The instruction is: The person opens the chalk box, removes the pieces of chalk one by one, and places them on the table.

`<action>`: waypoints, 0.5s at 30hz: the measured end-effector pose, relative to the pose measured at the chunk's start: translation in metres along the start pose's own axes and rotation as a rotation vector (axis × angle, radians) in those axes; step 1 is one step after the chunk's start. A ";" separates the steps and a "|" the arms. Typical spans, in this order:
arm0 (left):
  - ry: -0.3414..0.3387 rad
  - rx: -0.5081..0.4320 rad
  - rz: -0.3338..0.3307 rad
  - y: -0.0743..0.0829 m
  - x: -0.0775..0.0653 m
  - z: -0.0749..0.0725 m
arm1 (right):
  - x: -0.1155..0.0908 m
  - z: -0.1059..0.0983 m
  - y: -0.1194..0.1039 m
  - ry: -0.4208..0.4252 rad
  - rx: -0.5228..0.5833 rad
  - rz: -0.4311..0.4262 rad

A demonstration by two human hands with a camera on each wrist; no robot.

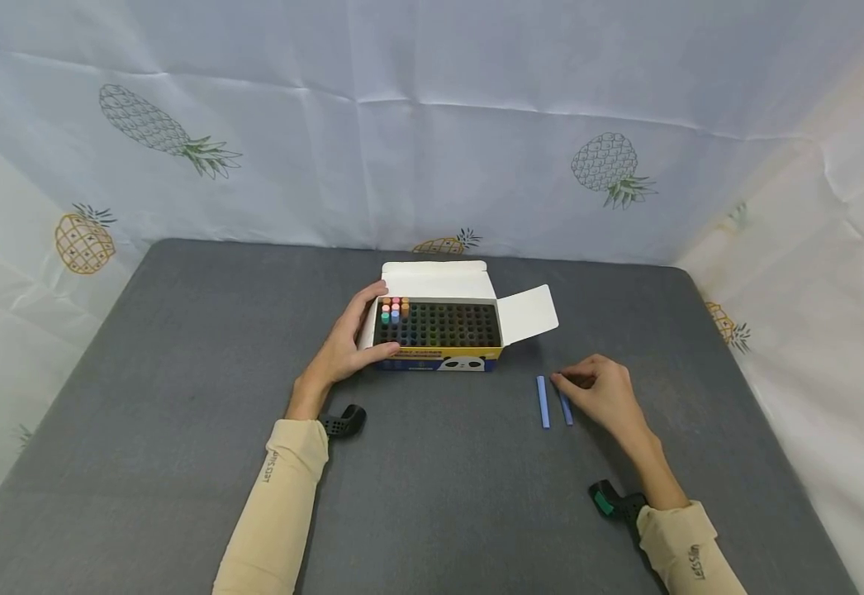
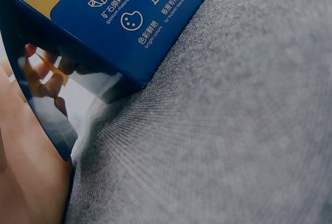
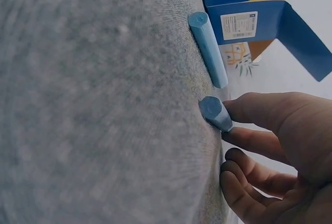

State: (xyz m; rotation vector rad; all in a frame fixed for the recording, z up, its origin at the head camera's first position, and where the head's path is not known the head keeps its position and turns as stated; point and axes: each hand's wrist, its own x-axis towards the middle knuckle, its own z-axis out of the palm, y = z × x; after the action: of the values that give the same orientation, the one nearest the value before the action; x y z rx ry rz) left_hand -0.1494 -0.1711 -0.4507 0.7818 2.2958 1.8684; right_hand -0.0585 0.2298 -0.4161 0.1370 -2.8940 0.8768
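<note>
A chalk box in blue and yellow, with a panda on its front, stands with its lid and side flap folded back. Inside is a dark holder full of holes, where several coloured chalk sticks stand upright at the left end. My left hand holds the box's left end, thumb along the front and fingers toward the back. On the right, my right hand pinches the far end of a blue chalk stick lying on the table. A second blue chalk stick lies just left of it.
A grey cloth-covered table lies beneath everything. The open side flap juts out right of the box, and the lid leans back behind it. White curtains with pineapple prints hang around the table.
</note>
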 end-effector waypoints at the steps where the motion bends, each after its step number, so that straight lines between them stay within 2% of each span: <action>1: -0.001 0.002 0.000 0.000 0.000 0.000 | 0.000 0.000 0.000 0.003 -0.001 -0.004; 15: -0.008 -0.008 -0.001 0.000 0.001 -0.001 | 0.000 -0.002 -0.004 0.007 -0.007 0.008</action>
State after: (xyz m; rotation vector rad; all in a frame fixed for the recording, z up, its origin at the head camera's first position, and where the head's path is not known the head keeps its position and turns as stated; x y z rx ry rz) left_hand -0.1501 -0.1715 -0.4499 0.7856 2.2819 1.8704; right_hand -0.0584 0.2281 -0.4123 0.1217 -2.8928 0.8669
